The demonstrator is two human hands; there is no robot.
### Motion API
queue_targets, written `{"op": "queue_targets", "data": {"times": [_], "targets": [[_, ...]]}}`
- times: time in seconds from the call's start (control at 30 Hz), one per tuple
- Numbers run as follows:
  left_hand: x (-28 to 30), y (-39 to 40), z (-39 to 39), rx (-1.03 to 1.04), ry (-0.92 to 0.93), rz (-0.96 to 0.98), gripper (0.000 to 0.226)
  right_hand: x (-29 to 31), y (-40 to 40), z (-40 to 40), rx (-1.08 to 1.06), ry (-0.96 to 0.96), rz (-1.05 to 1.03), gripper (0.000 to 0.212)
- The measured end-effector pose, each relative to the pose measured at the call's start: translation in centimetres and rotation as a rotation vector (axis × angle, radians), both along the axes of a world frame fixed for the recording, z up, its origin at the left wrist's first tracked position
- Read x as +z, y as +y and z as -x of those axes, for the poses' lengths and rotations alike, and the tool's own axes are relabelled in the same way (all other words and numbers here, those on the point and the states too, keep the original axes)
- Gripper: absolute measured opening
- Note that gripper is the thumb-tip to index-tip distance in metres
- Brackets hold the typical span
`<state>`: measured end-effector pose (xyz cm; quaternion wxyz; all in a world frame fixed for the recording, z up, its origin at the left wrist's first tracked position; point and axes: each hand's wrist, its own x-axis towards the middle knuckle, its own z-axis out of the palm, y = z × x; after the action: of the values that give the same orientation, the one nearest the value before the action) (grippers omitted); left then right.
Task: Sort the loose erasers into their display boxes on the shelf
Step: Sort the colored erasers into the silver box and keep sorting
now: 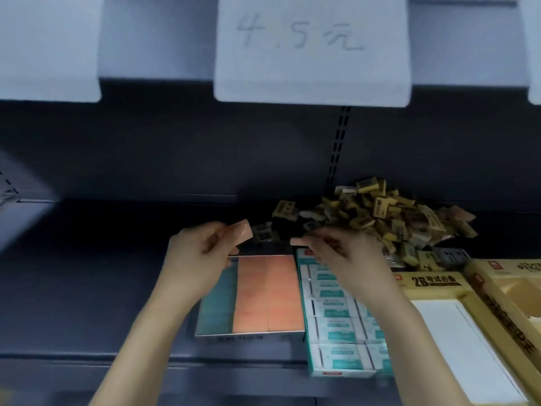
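My left hand (196,256) pinches a pink eraser (241,231) above the far edge of a display box (216,306) filled with pink and teal erasers. My right hand (345,253) pinches a second pink eraser (297,241) just right of it, over the gap between that box and a white-and-teal box (336,317) of wrapped erasers. A heap of loose yellow-wrapped erasers (380,215) lies at the back right of the shelf, behind my right hand.
A yellow 2B display box (433,281) with white erasers stands to the right, with another yellow box (503,276) beyond it. A price tag reading 4.5 (310,45) hangs from the shelf above. The dark shelf (102,259) stretches left.
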<state>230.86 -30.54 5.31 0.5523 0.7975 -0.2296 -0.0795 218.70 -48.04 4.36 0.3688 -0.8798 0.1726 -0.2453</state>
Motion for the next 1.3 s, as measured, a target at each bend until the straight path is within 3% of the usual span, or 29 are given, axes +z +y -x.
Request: {"op": "queue_targets", "data": {"times": [0.23, 0.4, 0.7, 0.9, 1.13, 1.3], "targets": [[0.0, 1.8, -1.7, -0.109, -0.043, -0.132, 0.027, -0.1, 0.2, -1.9, -0.067, 0.089, -0.114, 0.02], [-0.3, 2.8, -2.2, -0.14, -0.042, -0.167, 0.022, -0.1, 0.7, -2.2, -0.086, 0.127, -0.107, 0.021], [-0.9, 4.7, -3.3, -0.09, 0.041, -0.12, 0.027, 0.4, 2.2, -1.9, -0.033, 0.153, 0.036, 0.024], [-1.5, 5.8, -3.2, -0.028, 0.062, -0.047, 0.021, 0.4, 3.7, -2.7, -0.012, 0.13, 0.142, 0.003], [-1.8, 7.1, -3.2, -0.048, -0.004, 0.004, 0.03, 0.6, 5.5, -4.5, 0.079, 0.108, 0.007, 0.005], [-1.6, 7.2, -3.0, -0.09, 0.066, 0.086, 0.031, 1.9, 6.4, -6.4, 0.18, 0.081, -0.094, 0.011]]}}
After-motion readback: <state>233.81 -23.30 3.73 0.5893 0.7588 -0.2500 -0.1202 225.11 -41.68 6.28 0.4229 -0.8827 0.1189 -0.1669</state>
